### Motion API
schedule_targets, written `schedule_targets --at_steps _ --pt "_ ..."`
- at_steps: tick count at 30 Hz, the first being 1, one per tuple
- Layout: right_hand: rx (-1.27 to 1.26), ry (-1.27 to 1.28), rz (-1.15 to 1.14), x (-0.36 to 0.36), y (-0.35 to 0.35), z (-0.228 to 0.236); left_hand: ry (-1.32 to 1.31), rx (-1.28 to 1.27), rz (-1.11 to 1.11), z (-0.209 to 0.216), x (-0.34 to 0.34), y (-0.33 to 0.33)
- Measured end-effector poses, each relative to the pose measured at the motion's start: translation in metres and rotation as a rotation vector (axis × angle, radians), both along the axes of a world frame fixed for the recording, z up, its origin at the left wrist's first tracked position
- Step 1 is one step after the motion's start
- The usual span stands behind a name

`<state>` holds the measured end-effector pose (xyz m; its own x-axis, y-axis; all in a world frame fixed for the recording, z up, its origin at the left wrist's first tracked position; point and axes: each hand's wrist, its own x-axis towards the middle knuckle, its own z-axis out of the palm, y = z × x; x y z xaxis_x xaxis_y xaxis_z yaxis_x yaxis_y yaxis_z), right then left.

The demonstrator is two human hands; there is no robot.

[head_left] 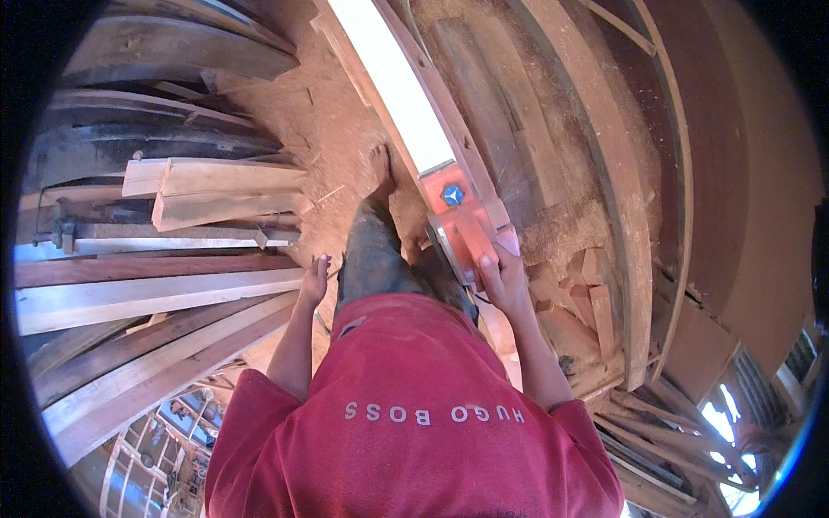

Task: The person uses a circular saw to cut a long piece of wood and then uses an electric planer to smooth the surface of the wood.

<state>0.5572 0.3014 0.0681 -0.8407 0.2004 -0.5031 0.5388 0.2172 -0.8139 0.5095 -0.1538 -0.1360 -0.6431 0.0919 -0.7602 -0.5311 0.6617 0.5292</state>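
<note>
An orange electric hand planer (469,226) with a blue front knob rests on a long pale plank (393,82), whose top is washed out by glare. My right hand (505,274) is wrapped round the planer's rear handle, the thumb on its near side. My left hand (315,278) hangs beside my hip, away from the planer. It holds nothing, and its fingers are loosely apart. Nearest to it are the ends of stacked boards (173,293) on the left.
Cut timber blocks (229,192) lie on the left stack, with a metal clamp (65,226) farther out. Sawdust (337,112) covers the ground round my bare foot (380,164). Long curved planks (596,129) stand at right, above wood offcuts (591,298).
</note>
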Motion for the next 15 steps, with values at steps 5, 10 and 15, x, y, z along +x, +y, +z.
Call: schedule_targets --at_steps 5,10,15 --pt "-0.003 0.083 -0.04 -0.114 -0.006 -0.005 -0.064 -0.057 0.02 0.008 -0.042 -0.015" --pt "-0.012 0.094 -0.018 -0.237 -0.016 -0.016 -0.047 -0.123 0.008 0.011 -0.114 -0.022" --pt "0.096 0.249 -0.04 -0.354 -0.026 -0.04 -0.021 -0.018 0.169 0.002 -0.204 -0.024"
